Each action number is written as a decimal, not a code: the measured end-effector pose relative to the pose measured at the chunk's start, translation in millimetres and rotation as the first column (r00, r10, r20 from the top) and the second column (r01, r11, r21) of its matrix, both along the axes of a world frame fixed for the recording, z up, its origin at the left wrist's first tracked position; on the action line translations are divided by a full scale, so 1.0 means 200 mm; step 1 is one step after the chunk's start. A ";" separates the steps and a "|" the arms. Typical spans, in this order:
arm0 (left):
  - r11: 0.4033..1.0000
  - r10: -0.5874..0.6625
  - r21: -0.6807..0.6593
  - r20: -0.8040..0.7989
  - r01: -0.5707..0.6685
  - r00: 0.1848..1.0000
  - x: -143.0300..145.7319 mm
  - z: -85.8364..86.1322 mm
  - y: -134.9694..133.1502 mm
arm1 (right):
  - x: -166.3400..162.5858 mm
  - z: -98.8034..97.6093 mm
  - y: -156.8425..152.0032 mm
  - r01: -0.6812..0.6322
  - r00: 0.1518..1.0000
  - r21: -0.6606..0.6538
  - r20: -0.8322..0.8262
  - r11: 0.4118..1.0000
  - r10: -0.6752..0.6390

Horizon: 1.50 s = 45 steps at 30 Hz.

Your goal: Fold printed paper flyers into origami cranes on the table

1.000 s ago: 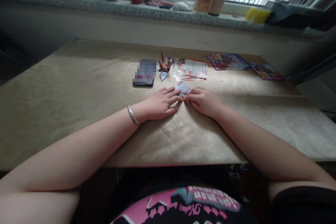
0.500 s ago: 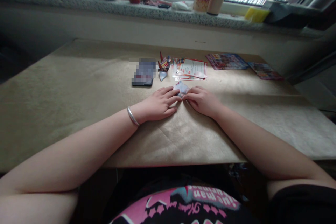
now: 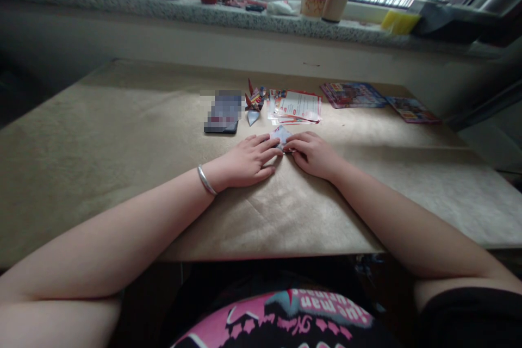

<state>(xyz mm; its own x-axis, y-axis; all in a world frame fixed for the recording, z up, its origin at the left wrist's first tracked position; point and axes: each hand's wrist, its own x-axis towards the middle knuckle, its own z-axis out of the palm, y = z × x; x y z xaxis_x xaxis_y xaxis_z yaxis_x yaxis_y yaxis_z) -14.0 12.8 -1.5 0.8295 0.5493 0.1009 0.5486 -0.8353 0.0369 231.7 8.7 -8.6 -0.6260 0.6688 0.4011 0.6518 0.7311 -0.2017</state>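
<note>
A small folded piece of printed paper (image 3: pixel 280 134) lies on the table between my two hands. My left hand (image 3: pixel 252 162) rests flat with its fingers spread, the fingertips pressing on the paper's left side. My right hand (image 3: pixel 312 153) has its fingers curled together at the paper's right edge and near corner, pinching it. The fingers hide part of the paper. Just beyond it stands a folded paper figure (image 3: pixel 255 101) with pointed tips. A phone (image 3: pixel 223 114), partly blurred out, lies to the left of the figure.
Loose printed sheets (image 3: pixel 299 106) lie behind my hands. Two stacks of colourful printed papers, one larger (image 3: pixel 354 95) and one smaller (image 3: pixel 411 110), are at the back right. Bottles and other items stand on the stone windowsill (image 3: pixel 244 17). The table's front edge (image 3: pixel 269 256) is near my body.
My right hand's fingers have shifted slightly at the paper's near corner. The left hand stays on the paper almost unmoved.
</note>
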 end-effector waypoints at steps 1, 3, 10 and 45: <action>1.000 0.000 0.001 0.003 0.000 1.000 0.00 0.00 0.00 | 0.00 0.00 0.00 0.016 1.000 -0.012 0.013 1.000 -0.016; 1.000 -0.001 0.000 0.008 0.001 1.000 0.00 0.00 0.00 | 0.00 0.01 0.01 0.053 0.997 -0.035 0.058 0.998 -0.051; 0.999 -0.041 0.009 0.028 0.041 0.999 0.00 0.00 0.02 | -0.03 0.03 0.04 0.152 0.959 -0.071 0.254 0.986 -0.129; 1.000 -0.016 0.025 -0.022 0.017 1.000 0.01 0.03 0.00 | 0.02 0.04 -0.02 -0.066 0.995 0.017 0.082 0.998 0.065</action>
